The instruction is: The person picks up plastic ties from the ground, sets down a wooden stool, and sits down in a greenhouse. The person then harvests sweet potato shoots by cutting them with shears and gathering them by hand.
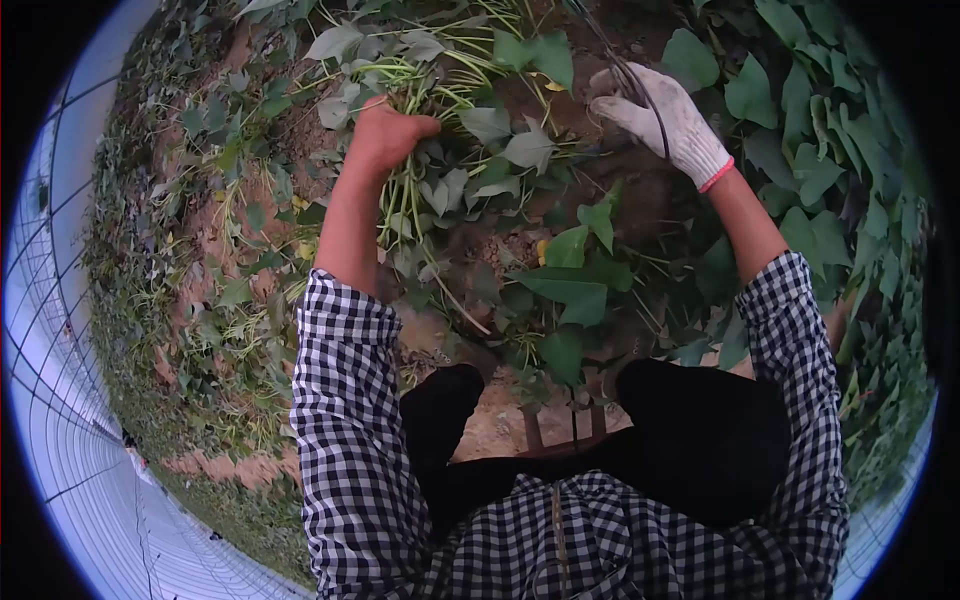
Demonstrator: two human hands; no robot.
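Just left of the frame's upper centre, I am clamping the bare left hand [392, 140], fingers curled, around the vine stems [402, 200], ideally snug without bruising, while, farther right, dark cord [632, 80] is crossing the gloved right hand [672, 120], whose finger grip I cannot tell.

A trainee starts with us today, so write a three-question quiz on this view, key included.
1. Which hand wears the white glove: A, left; B, right; C, both?
2. True or false: both checked sleeves reach past the wrists.
3. Fill the gap: pale green ____ bunch together at the bare left hand.

Key: 1, B, the right hand; 2, false, they end higher up the arms; 3, stems.
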